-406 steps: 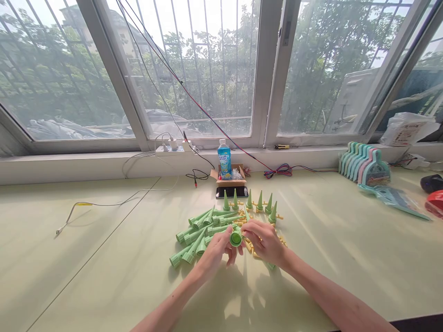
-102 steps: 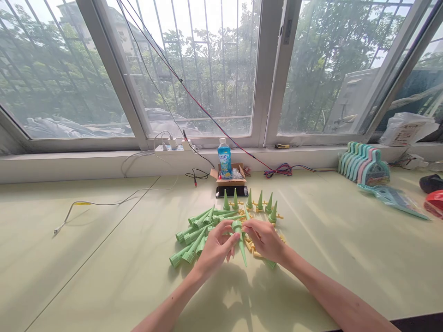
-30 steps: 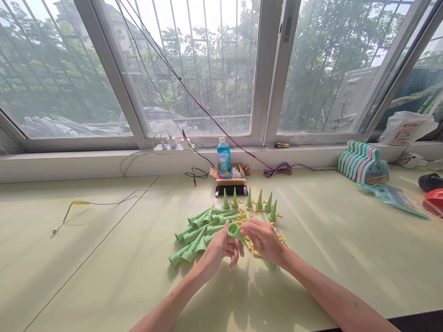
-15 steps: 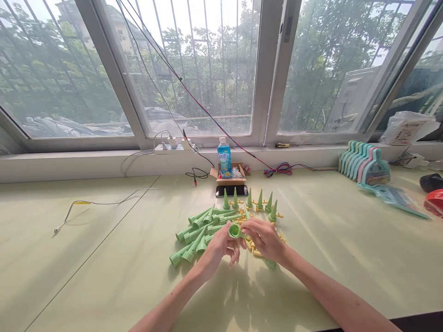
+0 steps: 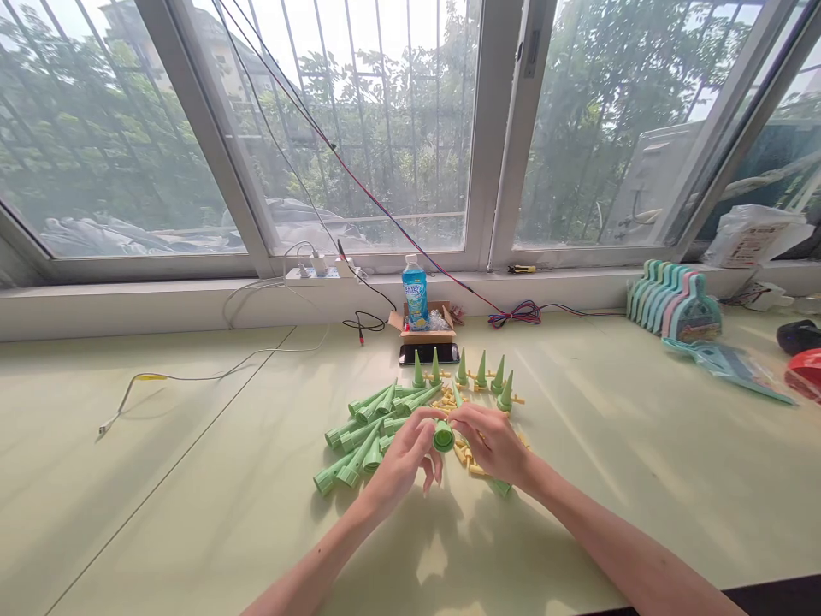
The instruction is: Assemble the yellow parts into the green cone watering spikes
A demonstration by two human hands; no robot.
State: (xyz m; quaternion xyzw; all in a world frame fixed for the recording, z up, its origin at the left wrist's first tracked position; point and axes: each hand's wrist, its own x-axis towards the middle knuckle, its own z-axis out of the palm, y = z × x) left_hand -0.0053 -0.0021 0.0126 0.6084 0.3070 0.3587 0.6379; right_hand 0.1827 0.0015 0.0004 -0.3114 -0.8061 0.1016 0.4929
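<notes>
My left hand [image 5: 405, 453] is closed on a green plastic watering spike [image 5: 443, 438], its round hollow end facing me. My right hand [image 5: 491, 441] pinches at the spike's right side; what lies between its fingertips is hidden. Left of my hands lies a pile of green spikes [image 5: 351, 436], tapered with ribbed collars. Small yellow valve pieces [image 5: 475, 470] lie loose beneath and beyond my right hand. Several green spikes [image 5: 481, 370] with yellow pieces fitted stand point up in a curved row behind.
A black phone [image 5: 428, 354] lies behind the spikes, before a small carton [image 5: 420, 337] with a blue bottle [image 5: 416, 295]. A grey cable [image 5: 211, 377] crosses the table's left side. Teal and pink dustpan-shaped items [image 5: 680, 304] stand at the right rear.
The held spike has tipped so its hollow end faces lower and sits slightly right. My left fingers have shifted over its top toward my right fingertips.
</notes>
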